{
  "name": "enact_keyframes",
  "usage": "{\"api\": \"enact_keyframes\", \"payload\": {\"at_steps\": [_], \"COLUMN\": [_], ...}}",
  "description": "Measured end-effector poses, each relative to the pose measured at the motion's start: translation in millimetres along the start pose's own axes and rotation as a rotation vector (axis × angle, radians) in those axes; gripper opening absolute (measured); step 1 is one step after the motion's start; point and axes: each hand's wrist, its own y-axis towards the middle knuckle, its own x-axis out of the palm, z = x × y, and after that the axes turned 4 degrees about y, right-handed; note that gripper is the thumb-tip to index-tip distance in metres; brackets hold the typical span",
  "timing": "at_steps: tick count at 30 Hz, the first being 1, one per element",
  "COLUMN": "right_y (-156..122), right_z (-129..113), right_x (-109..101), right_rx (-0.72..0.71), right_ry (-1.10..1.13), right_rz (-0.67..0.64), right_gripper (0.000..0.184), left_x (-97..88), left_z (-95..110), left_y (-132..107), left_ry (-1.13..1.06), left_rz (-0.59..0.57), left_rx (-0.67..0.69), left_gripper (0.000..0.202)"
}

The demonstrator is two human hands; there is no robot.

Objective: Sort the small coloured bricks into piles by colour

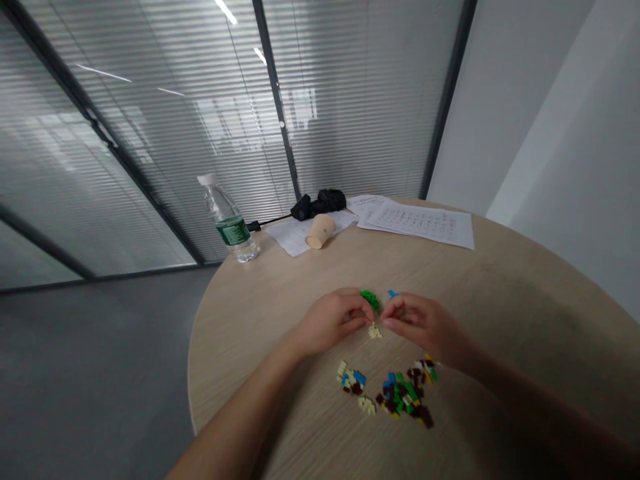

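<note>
My left hand [333, 320] and my right hand [420, 323] meet over the round wooden table [500, 300], fingers pinched together. Between the fingertips sits a small green brick assembly [371, 299], gripped by my left hand. My right hand's fingertips close beside it, and what they pinch is too small to name. A small blue brick [393, 293] lies just beyond my right hand. A cream brick piece [375, 331] rests on the table below the fingertips. A pile of small bricks [400, 393] in brown, green, blue, yellow and cream lies nearer to me.
A water bottle [230, 223] with a green label stands at the table's far left edge. A tan paper cup [320, 231] lies on its side on paper sheets [420, 223]. A black object [320, 202] sits at the far edge. Glass walls with blinds stand behind.
</note>
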Motion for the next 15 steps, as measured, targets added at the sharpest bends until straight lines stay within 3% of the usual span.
{"api": "enact_keyframes", "payload": {"at_steps": [4,9,11,15], "right_y": [-1,0,-1,-2], "right_z": [-1,2,1,2], "right_x": [14,12,9,2], "right_rx": [0.082,0.091,0.051,-0.118], "right_ry": [0.258,0.256,0.141,-0.308], "right_rz": [0.006,0.022,0.029,0.076], "right_gripper": [0.016,0.016,0.011,0.004], "left_x": [11.5,17.2,15.8,6.0], "left_z": [4,0,-1,-1], "left_y": [4,6,5,2], "left_ry": [-0.015,0.005,0.025,0.099], "left_rz": [0.078,0.12,0.123,0.05], "left_rx": [0.047,0.066,0.04,-0.054], "left_gripper": [0.011,0.01,0.009,0.009]}}
